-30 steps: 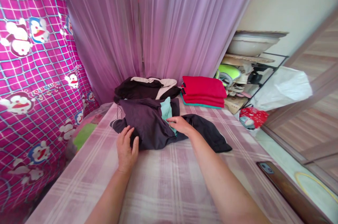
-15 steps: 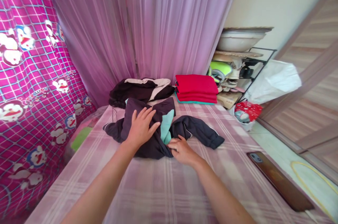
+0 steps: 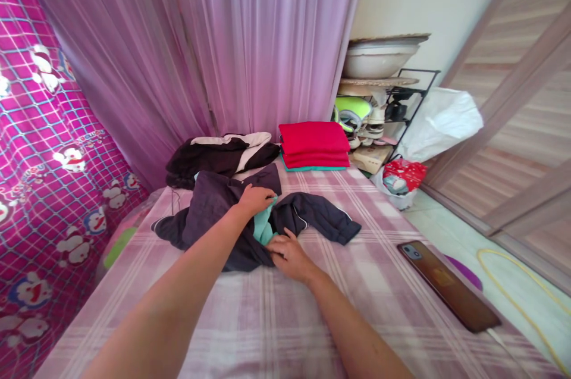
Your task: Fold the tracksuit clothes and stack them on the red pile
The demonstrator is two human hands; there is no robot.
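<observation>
A dark navy garment (image 3: pixel 209 200) with a teal lining (image 3: pixel 264 225) lies crumpled on the checked bedsheet (image 3: pixel 250 319), one sleeve stretched out to the right. My left hand (image 3: pixel 257 199) is closed on the garment at the upper end of the teal part, its fingertips pinching the edge. At the lower end of the teal part, my right hand (image 3: pixel 288 254) has its thumb and fingers closed on the garment's edge near the base of the right sleeve.
Behind the garment lie a black and white garment (image 3: pixel 214 156) and a folded red stack (image 3: pixel 314 144). A phone (image 3: pixel 446 284) with a cable rests at the right edge. Beyond stand a rack (image 3: pixel 419 99) with shoes and basins, and a white bag (image 3: pixel 446 123).
My left hand has moved right from lying spread on the dark cloth to grip the top of the teal part. My right hand stays at the lower edge. The view has turned slightly right.
</observation>
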